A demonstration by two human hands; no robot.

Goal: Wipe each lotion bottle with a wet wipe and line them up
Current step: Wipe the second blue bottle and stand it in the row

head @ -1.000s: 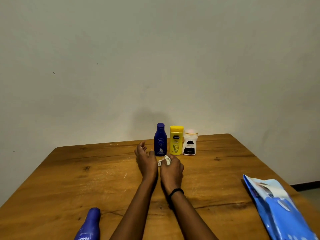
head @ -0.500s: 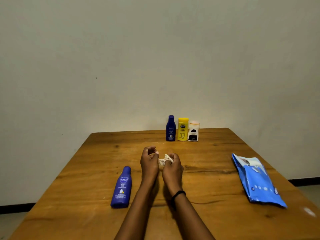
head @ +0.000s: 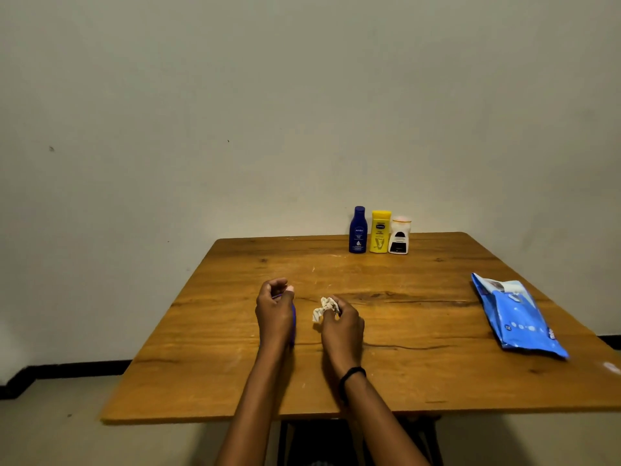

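We count four bottles: a blue bottle (head: 358, 230), a yellow bottle (head: 380, 232) and a white bottle (head: 399, 236) stand upright side by side at the far edge of the table (head: 437, 381). The second blue bottle (head: 294, 319) is mostly hidden inside the left hand (head: 275, 311), which curls round it. One pack (head: 517, 317) lies at the right. The right hand (head: 342, 326), apart from the left, pinches one crumpled wipe (head: 324, 307).

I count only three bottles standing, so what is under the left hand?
A strip of blue bottle shows at the edge of the left hand, on the table. The hand covers its label and most of its body.
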